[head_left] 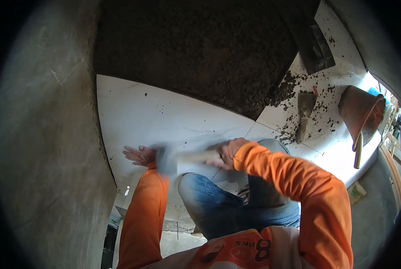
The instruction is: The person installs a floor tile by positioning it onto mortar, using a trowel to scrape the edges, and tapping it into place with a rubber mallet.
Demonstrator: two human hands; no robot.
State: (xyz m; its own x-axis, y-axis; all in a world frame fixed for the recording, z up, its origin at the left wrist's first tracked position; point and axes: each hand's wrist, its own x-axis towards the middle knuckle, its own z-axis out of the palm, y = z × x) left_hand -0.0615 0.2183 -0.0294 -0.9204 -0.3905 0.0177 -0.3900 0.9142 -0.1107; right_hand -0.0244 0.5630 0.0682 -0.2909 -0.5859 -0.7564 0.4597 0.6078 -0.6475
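While my right hand (231, 152) is clamped around the pale, apparently wooden handle of a mallet (191, 158), my left hand (140, 155) is spread flat, fingers apart, over a large white floor tile (164, 112). The mallet lies across the view between my hands, its blunt grey head blurred beside my left wrist; whether the head touches the tile cannot be told. The tile is smooth, straight-edged and flecked with dark crumbs. Beyond its far edge extends a bed of coarse, dark, granular mortar (200, 58). To the left rises a mottled grey wall (52, 134). To the right, among scattered crumbs, lie a flat-bladed scraper (305, 112) and, farther off, a dark rectangular trowel (320, 51); near the scraper is a flared, rust-red bucket (357, 107) with a scuffed surface.
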